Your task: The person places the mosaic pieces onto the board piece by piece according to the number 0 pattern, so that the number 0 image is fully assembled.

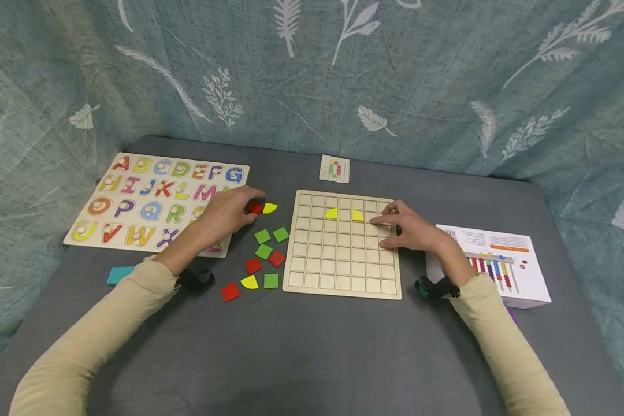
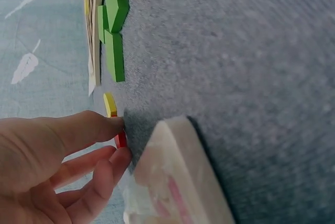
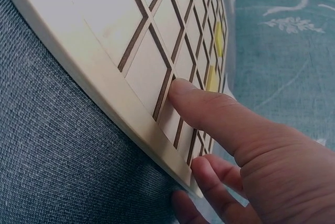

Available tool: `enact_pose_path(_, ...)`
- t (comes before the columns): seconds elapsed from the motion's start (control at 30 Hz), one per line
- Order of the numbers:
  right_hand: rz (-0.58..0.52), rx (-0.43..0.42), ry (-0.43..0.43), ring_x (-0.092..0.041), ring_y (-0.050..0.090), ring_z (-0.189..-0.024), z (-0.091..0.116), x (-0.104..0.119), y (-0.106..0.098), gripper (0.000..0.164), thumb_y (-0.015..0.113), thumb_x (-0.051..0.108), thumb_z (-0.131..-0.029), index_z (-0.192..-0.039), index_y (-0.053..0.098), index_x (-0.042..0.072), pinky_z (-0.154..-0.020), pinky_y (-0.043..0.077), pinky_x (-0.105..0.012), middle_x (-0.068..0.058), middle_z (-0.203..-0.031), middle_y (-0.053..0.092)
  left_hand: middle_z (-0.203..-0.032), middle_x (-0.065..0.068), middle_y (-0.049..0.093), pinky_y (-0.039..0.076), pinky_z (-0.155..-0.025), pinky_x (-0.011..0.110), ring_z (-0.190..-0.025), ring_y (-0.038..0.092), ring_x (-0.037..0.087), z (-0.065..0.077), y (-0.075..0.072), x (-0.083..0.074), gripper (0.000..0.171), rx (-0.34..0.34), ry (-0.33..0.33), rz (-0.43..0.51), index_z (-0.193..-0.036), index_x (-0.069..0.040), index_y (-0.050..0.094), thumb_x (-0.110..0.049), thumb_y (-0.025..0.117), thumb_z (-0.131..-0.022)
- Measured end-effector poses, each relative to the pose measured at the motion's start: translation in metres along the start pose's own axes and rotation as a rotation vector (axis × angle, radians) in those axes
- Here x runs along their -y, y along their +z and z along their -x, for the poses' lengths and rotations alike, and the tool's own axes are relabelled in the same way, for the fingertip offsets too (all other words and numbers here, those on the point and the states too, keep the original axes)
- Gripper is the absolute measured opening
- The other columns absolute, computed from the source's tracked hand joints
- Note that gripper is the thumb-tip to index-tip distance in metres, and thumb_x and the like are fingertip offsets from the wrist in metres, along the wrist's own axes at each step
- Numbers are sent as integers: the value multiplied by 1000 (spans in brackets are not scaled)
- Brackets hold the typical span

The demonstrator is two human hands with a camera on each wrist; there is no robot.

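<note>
My left hand (image 1: pixel 225 212) pinches a red piece (image 1: pixel 255 207) between thumb and fingers, at the right side of the alphabet board. Right beside it lies a yellow quarter-round piece (image 1: pixel 270 208); the left wrist view also shows the red piece (image 2: pixel 120 140) at the fingertips. My right hand (image 1: pixel 415 230) rests on the right edge of a wooden grid board (image 1: pixel 343 293), thumb and fingers spread and holding nothing. On the grid's upper rows sit two yellow quarter-round pieces, a left one (image 1: pixel 331 214) and a right one (image 1: pixel 357 215).
Loose green squares (image 1: pixel 271 281), red squares (image 1: pixel 230 292) and a yellow piece (image 1: pixel 249 282) lie left of the grid. A pattern card (image 1: pixel 334 169) is behind it. The alphabet board (image 1: pixel 135 199) lies at left, a white box (image 1: pixel 525 277) at right, a teal block (image 1: pixel 119 275) front left.
</note>
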State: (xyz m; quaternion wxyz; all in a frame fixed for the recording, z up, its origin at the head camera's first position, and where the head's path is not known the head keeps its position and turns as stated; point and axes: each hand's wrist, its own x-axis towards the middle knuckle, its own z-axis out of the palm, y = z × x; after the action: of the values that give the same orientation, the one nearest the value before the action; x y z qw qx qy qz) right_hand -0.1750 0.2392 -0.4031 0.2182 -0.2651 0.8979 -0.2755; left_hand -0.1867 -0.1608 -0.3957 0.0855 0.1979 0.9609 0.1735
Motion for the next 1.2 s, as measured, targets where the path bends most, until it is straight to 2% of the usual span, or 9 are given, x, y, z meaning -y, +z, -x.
enact_pose_path(0.23,10,-2,9,-30,40,-106,-1,1,0,51,72,16,-87,-135,57,6,-86,36,-44,-19,-126,37,-124,18,64,48,-90,51,-110,61,35,1,-1,1,43,-7,2,-13,-127,-3,60,-9,71,-85)
enact_pose_path(0.5,16,2,13,-30,39,-107,-1,1,0,52,72,16,-87,-136,56,6,-86,36,-43,-19,-127,36,-111,17,67,50,-77,45,-93,63,30,-1,-1,2,39,2,33,-69,-123,-6,66,-10,71,-85)
enact_pose_path(0.73,3,7,22,-29,39,-107,-1,2,-2,52,72,16,-87,-136,56,7,-86,36,-43,-18,-126,36,-114,19,66,50,-79,45,-98,63,32,-4,-2,1,41,28,34,-88,-126,-5,64,-11,71,-86)
enact_pose_path(1.2,0,6,18,-28,38,-105,-1,3,-2,52,72,16,-87,-135,56,6,-85,35,-41,-17,-124,37,-113,20,68,50,-77,45,-95,63,32,-5,-1,-2,41,17,24,-100,-125,-4,64,-12,72,-85)
